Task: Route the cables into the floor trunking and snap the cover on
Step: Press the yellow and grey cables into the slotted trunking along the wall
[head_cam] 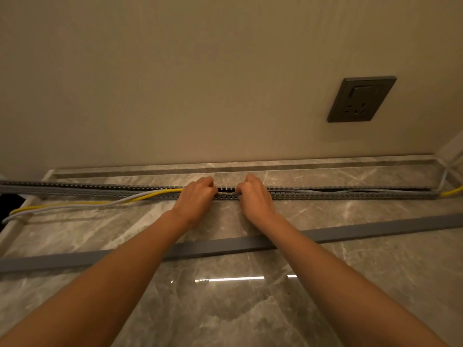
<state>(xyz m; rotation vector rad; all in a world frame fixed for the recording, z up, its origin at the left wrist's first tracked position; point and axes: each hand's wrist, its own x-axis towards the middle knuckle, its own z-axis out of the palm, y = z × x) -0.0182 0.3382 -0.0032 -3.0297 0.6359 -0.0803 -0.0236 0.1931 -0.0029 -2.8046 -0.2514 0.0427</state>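
Observation:
A long grey slotted trunking (350,194) lies on the marble floor along the wall, its top uncovered. A yellow cable (75,203) and a grey-white cable (82,207) run across the floor from the left and enter the trunking at its middle. To the right they lie inside the channel, and the yellow cable comes out at the far right end. My left hand (198,196) and my right hand (254,195) sit side by side on the trunking's middle, fingers curled over the cables there. The grey cover strip (350,232) lies loose on the floor nearer me.
A dark wall socket (360,102) is set in the beige wall at the upper right. More white cables (448,171) hang in the right corner. A dark gap (10,204) opens at the floor's left edge. The glossy marble floor (225,296) reflects a light.

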